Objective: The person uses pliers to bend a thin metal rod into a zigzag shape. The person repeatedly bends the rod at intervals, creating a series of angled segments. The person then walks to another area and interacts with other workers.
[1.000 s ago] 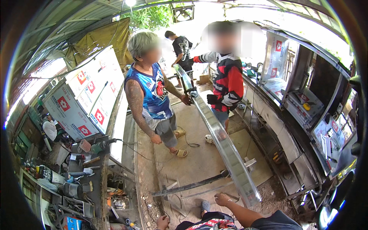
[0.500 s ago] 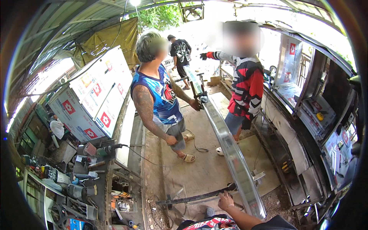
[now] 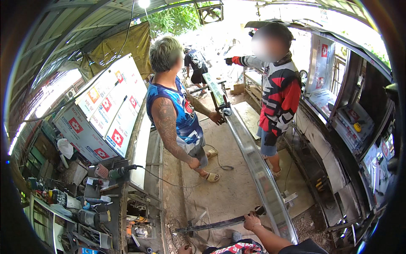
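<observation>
A long shiny metal channel [image 3: 258, 169] runs from the far middle down to the lower right. Beside its near end, my right hand [image 3: 252, 221] is closed around a dark metal bar [image 3: 211, 225] that extends to the left. My left hand [image 3: 185, 249] shows only in part at the lower edge, left of my shirt; its fingers are hard to make out. Farther along the channel, the hand [image 3: 217, 118] of a person in a blue sleeveless shirt rests by a dark support frame [image 3: 220, 103].
A person in a red, black and white jersey [image 3: 279, 93] stands right of the channel, one gloved arm stretched left. Another person [image 3: 196, 63] bends farther back. On the left are a tool-covered bench [image 3: 101, 207], an angle grinder [image 3: 122, 171] and film-covered metal sheets [image 3: 105, 114]. A cable crosses the floor.
My right hand has closed on the dark bar, and my left hand has come in at the lower edge. The person in the jersey has stepped right; the one at the back has bent down.
</observation>
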Motion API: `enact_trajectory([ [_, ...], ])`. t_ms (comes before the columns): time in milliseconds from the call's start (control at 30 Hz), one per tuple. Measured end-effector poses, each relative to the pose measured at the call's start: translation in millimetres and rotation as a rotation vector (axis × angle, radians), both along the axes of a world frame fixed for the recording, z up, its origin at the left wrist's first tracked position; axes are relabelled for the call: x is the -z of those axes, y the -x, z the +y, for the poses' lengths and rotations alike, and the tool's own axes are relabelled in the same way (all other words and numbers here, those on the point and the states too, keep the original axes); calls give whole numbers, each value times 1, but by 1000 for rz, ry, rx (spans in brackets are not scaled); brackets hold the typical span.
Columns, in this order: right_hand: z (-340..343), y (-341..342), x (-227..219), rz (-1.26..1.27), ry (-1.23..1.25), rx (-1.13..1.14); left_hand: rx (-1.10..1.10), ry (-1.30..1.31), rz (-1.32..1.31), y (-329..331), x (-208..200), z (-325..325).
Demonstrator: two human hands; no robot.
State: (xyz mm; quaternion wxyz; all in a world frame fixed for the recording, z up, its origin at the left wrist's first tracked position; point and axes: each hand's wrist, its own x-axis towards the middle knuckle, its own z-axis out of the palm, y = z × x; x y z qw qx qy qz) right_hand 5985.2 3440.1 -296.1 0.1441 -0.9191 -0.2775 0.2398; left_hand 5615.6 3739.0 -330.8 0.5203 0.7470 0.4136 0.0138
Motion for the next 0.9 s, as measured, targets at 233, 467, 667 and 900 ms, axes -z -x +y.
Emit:
enact_trajectory([
  [233, 6, -16, 15, 176, 222, -200, -25, 169, 251, 15, -5, -5],
  [467, 7, -4, 26, 210, 220, -217, -64, 306, 279, 26, 3, -7],
  [667, 14, -7, 32, 233, 216, -248, -80, 198, 144, 8, 9, -2],
  [900, 6, -22, 37, 230, 195, -292, 193, -54, 194, -32, -14, -1],
])
